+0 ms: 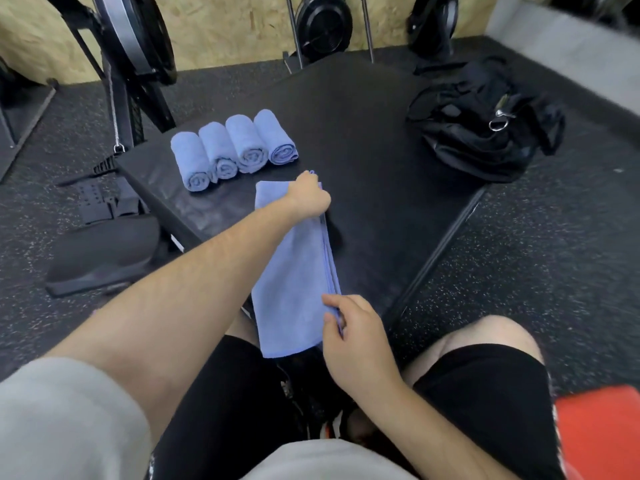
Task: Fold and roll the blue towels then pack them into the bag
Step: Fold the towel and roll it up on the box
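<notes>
A blue towel (291, 282), folded into a long strip, lies on the black padded platform (374, 140) and hangs over its near edge. My left hand (309, 195) grips the strip's far end. My right hand (353, 327) pinches the layered right edge near the near end. Several rolled blue towels (233, 148) lie side by side on the platform's left part, beyond my left hand. The black bag (485, 126) sits slumped on the platform's right corner, a metal ring showing on its strap.
Speckled black rubber floor surrounds the platform. Exercise machines with fan wheels (323, 26) stand along the wooden back wall. A black seat and footplate (100, 247) lie on the floor at left. An orange object (599, 434) is at the lower right by my knee.
</notes>
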